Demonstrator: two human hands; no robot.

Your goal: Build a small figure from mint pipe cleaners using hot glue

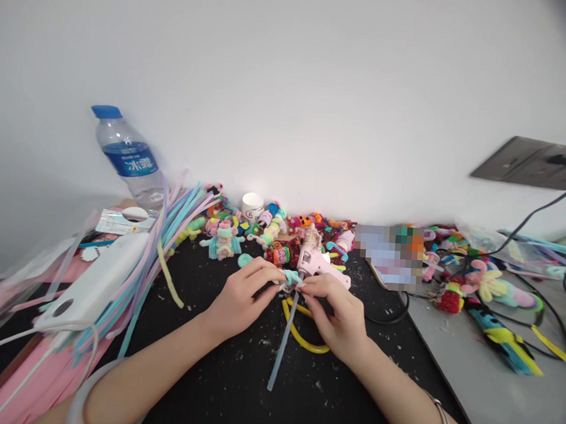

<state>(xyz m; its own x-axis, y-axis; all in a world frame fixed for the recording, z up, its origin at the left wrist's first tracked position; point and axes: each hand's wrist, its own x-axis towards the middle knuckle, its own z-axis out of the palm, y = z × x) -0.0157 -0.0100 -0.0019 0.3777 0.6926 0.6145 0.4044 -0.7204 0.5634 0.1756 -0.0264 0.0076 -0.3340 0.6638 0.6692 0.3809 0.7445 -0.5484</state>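
Observation:
My left hand (pixel 250 292) and my right hand (pixel 337 310) meet in the middle, above the black work surface. Between their fingertips is a small twisted turquoise pipe-cleaner piece (pixel 293 277); both hands pinch it, though the fingers partly cover it. Just behind my right hand lies a pale pink glue gun (pixel 321 264). A translucent glue stick (pixel 283 345) runs from beneath the fingers toward me; its far end is hidden. Beside it curves a yellow loop (pixel 307 345), partly under my right hand.
Finished pipe-cleaner figures (pixel 224 239) line the wall. At left are loose pastel pipe cleaners (pixel 154 262), a white power bank-like box (pixel 94 284) and a water bottle (pixel 131 156). A phone (pixel 389 259), black cables (pixel 391 319) and more figures (pixel 507 287) lie at right.

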